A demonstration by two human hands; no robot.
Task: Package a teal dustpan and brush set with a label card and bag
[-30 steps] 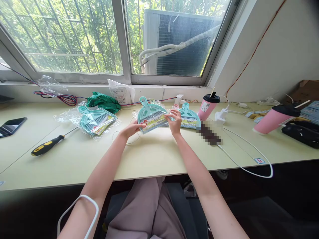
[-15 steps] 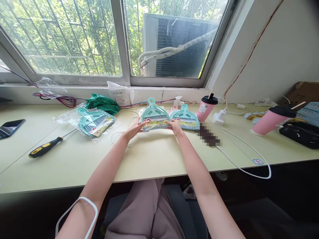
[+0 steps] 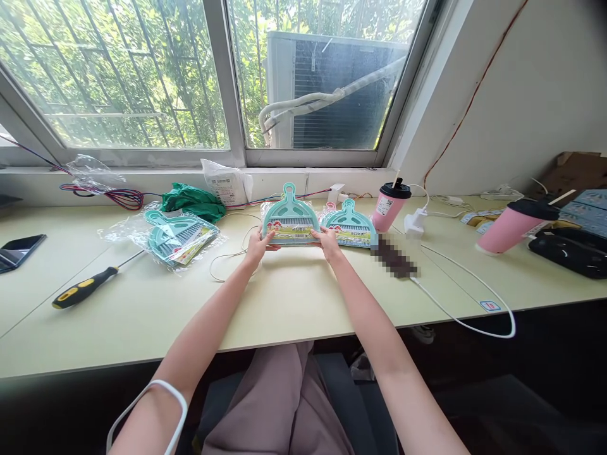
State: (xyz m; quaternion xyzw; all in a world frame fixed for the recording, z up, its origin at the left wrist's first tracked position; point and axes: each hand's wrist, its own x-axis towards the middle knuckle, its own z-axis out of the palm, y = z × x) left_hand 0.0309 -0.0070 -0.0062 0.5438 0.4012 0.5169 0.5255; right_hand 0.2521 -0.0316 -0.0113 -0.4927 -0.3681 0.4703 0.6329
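Note:
A teal mini dustpan-and-brush set in a clear bag (image 3: 289, 218) is held upright over the cream desk (image 3: 294, 297). My left hand (image 3: 258, 243) pinches its lower left corner and my right hand (image 3: 325, 239) pinches its lower right corner. A second bagged teal set (image 3: 351, 225) lies just right of it, behind my right hand. More bagged teal sets (image 3: 176, 232) lie in a loose pile to the left.
A yellow-and-black screwdriver (image 3: 84, 287) lies at the left, a phone (image 3: 18, 246) at the far left edge. Two pink cups (image 3: 389, 205) (image 3: 515, 225), a white charger and cable (image 3: 467, 303), a green cloth (image 3: 192, 200) and coloured wires (image 3: 116, 196) line the back under the window.
The set was tilted and being handled by its top and side; both hands have now turned it upright and hold it by its two bottom corners, slightly nearer the window.

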